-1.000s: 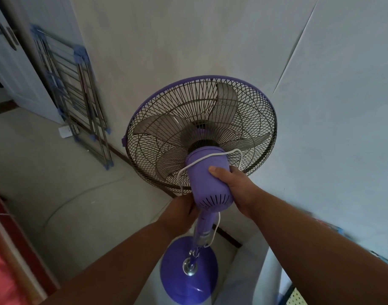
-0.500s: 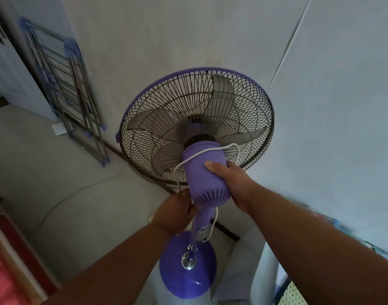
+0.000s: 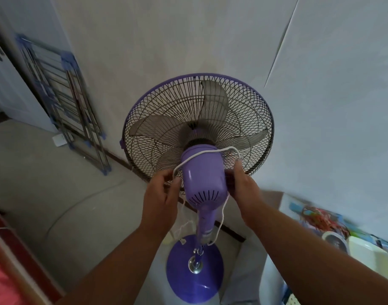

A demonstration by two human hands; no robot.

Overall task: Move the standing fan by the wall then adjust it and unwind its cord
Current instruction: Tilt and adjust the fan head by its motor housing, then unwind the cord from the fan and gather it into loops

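A purple standing fan (image 3: 203,172) faces the white wall (image 3: 166,40), its wire cage and grey blades turned away from me. Its round purple base (image 3: 195,280) rests on the floor below. A white cord (image 3: 201,153) loops over the top of the motor housing and hangs down both sides of the pole. My left hand (image 3: 160,194) pinches the cord at the housing's left side. My right hand (image 3: 243,183) holds the cord loop at the housing's right side, fingers pressed against the housing.
A folded metal drying rack (image 3: 63,102) with blue joints leans on the wall at left, beside a white door (image 3: 3,84). A cluttered surface with colourful items and a white container (image 3: 364,254) is at lower right. A red edge (image 3: 17,249) runs along the lower left.
My left hand rose from the pole to the cord at the housing's left. My right hand shifted from gripping the housing's back to its right side, on the cord loop.
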